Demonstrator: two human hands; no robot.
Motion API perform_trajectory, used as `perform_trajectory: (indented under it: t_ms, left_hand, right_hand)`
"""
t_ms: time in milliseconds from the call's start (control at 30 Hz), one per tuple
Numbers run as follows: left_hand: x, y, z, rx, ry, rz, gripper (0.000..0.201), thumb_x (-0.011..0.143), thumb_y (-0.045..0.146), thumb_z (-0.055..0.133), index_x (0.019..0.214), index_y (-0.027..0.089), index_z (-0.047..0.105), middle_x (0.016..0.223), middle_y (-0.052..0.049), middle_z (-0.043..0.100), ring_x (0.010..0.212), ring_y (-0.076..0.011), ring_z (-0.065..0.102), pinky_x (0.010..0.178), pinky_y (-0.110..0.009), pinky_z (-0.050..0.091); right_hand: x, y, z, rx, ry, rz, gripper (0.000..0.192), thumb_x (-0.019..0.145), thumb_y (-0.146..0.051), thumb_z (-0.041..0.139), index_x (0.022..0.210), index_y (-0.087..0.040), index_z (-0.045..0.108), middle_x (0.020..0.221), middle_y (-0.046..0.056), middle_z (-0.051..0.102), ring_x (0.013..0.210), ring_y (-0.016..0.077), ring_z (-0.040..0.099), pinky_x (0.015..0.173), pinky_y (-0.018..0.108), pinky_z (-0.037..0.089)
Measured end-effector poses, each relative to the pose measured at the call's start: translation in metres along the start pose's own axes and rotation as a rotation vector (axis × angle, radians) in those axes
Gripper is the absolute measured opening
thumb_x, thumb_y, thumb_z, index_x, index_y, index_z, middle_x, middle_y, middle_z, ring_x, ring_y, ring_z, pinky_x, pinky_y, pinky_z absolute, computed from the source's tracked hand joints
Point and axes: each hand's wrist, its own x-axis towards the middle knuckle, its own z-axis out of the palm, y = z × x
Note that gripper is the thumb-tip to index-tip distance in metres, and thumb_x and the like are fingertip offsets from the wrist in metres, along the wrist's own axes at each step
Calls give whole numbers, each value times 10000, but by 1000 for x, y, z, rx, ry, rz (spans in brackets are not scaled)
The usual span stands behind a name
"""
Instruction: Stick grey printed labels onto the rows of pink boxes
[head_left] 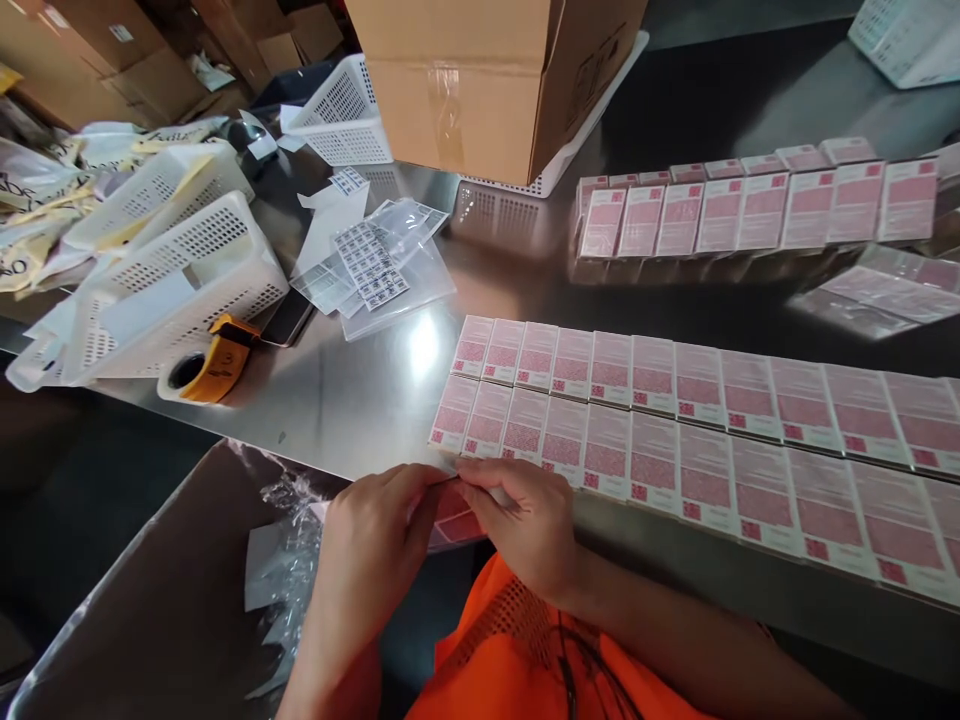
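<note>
Both hands pinched one small pink pack at the near edge of the bench.

The left hand (373, 540) and right hand (529, 525) met fingertip to fingertip, both closed on the pink pack (454, 515), which was held just below the edge of the steel bench (352, 400) and largely hidden by the fingers. Just beyond the hands, two long rows of pink packs (675, 430) lay flat, side by side, running off to the right. A further row (750, 210) stood well behind them. To the left sat white baskets (180, 270), a tape dispenser (206, 365) and label sheets (371, 265); a cardboard box (487, 80) stood at the back.
</note>
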Motion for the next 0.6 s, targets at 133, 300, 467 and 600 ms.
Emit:
perform_trajectory:
  t_ms: [133,300,467,600]
  left_hand:
    - [-1,1,0,16,9,0,173,909,216,521,930,244,691,832,10,750,693,-178,687,616,-271,470]
    - [-3,3,0,27,-15,-38,167,916,220,525,934,245,689,826,16,744,694,-177,678,622,-271,464]
    - [-4,3,-1,5,-29,-43,155,921,235,534,947,256,685,842,32,744,704,-173,679,632,-276,464]
    - [-3,3,0,-32,-15,-46,147,913,234,544,928,255,689,822,36,744,694,-165,684,615,-264,463]
  right_hand:
    - [2,-4,-1,23,-25,29,162,789,-116,655,792,-268,713,841,-9,774,810,200,744,753,321,602]
    - [2,-5,-2,78,-46,45,194,779,-78,654,776,-264,707,857,-21,774,870,197,741,780,305,595]
    - [2,-1,0,114,-36,154,231,794,-151,704,995,-264,720,875,-13,774,802,183,742,760,303,607]
    - [3,1,-1,76,-46,57,139,831,-194,696,934,-267,753,861,-10,776,773,173,740,720,285,607]
